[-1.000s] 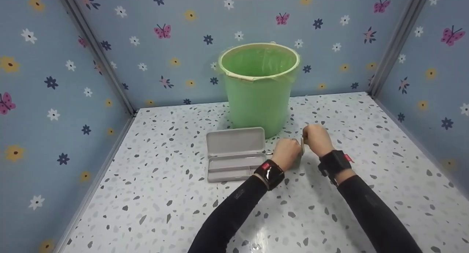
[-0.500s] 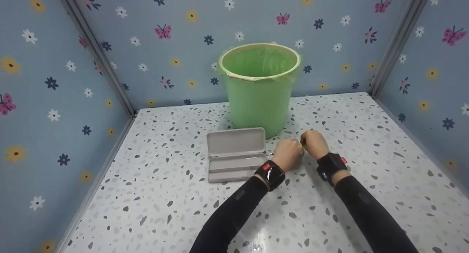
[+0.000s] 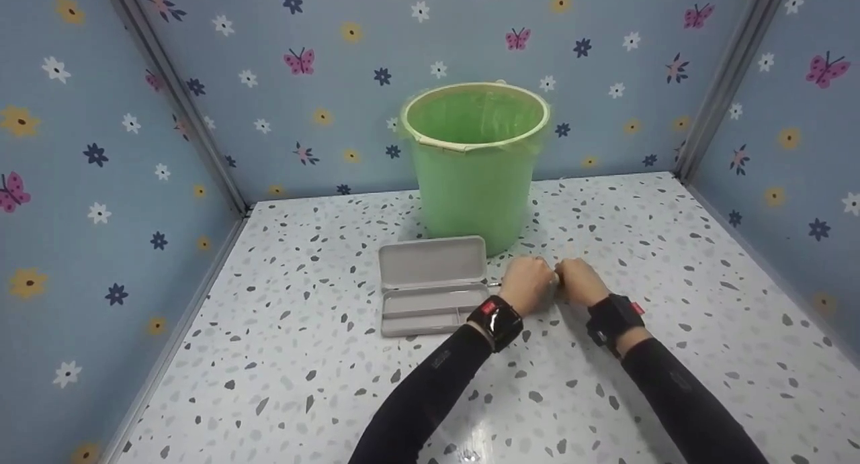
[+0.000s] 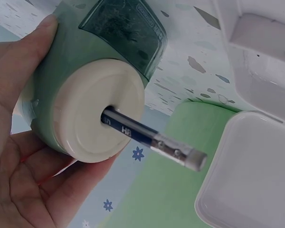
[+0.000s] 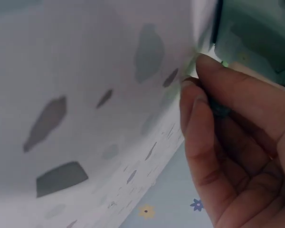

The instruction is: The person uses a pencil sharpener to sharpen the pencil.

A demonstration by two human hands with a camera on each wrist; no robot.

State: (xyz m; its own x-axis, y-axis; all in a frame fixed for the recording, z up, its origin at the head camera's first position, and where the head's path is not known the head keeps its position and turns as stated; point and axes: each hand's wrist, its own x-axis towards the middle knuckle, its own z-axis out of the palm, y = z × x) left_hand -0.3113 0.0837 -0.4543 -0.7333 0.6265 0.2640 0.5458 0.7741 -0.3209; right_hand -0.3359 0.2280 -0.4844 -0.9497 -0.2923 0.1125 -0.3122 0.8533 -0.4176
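Note:
My left hand (image 3: 529,286) holds a green hand-crank pencil sharpener (image 4: 78,50), its thumb and fingers around the body. A dark blue HB pencil (image 4: 140,134) with a metal ferrule and grey eraser sticks out of the round cream front. A dark see-through drawer shows on the sharpener's side. On the opposite side, my right hand (image 3: 581,283) pinches the crank handle (image 5: 220,110) between thumb and fingers; they hide most of it. In the head view both hands meet at the sharpener and largely cover it.
Just left of my left hand lies an open, pale grey pencil case (image 3: 433,261) with compartments. Behind it stands a green lined bin (image 3: 474,189). Flower-patterned panels (image 3: 322,81) border the speckled table (image 3: 282,356) at the back and sides.
My right hand has come down and nearer to me beside the sharpener, and the cream crank arm has swung out of sight. My left hand stays in place around the sharpener.

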